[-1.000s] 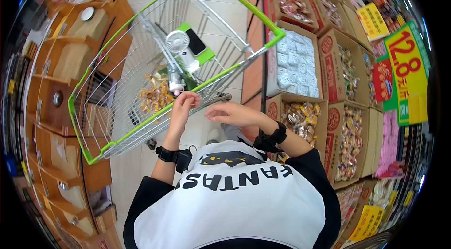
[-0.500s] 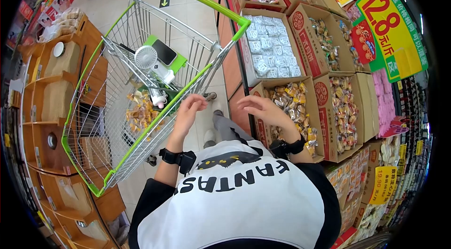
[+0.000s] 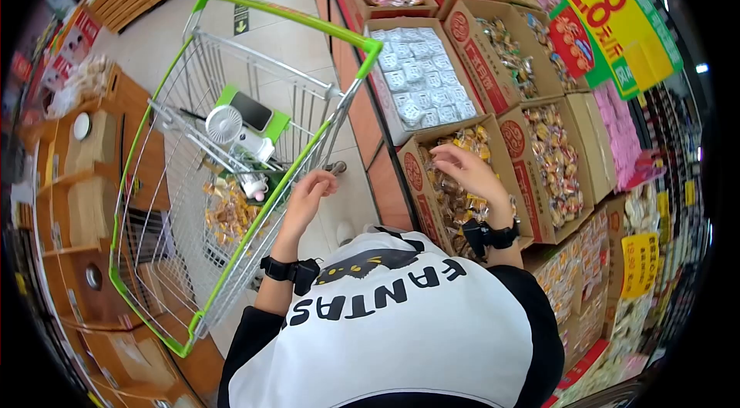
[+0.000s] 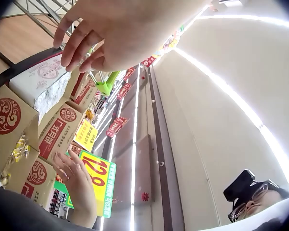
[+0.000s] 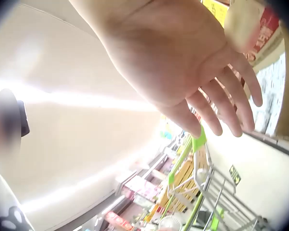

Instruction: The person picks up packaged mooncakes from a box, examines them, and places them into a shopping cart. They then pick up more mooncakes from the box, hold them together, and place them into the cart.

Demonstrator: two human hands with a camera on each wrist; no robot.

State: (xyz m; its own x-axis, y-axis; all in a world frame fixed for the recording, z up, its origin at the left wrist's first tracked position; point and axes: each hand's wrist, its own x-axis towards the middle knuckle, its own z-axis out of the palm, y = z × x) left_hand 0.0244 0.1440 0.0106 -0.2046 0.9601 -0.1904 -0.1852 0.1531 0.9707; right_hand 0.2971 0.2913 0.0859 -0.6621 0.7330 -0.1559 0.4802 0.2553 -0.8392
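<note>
In the head view the left hand (image 3: pixel 311 194) hangs beside the near green rim of the shopping cart (image 3: pixel 297 164), fingers loosely bent and holding nothing; whether it touches the rim I cannot tell. Over a carton (image 3: pixel 422 191) of wrapped snacks (image 3: pixel 455 196) is the right hand (image 3: pixel 467 171), its palm bare in the right wrist view and its fingers (image 5: pixel 221 103) spread and relaxed. Inside the cart are a white fan (image 3: pixel 223 124), a phone (image 3: pixel 251 112) on a green panel and yellow-wrapped packets (image 3: pixel 229 211).
Behind that carton stands a box of white packets (image 3: pixel 424 77), with more snack cartons (image 3: pixel 549 169) to the right. A yellow price sign (image 3: pixel 617 15) rises above them. Wooden shelves (image 3: pixel 85 208) line the left side, and pale floor tiles (image 3: pixel 281 53) run beyond the cart.
The right hand has moved right, away from the left hand, and over the snack carton. The view has shifted, with the cart and cartons now farther left.
</note>
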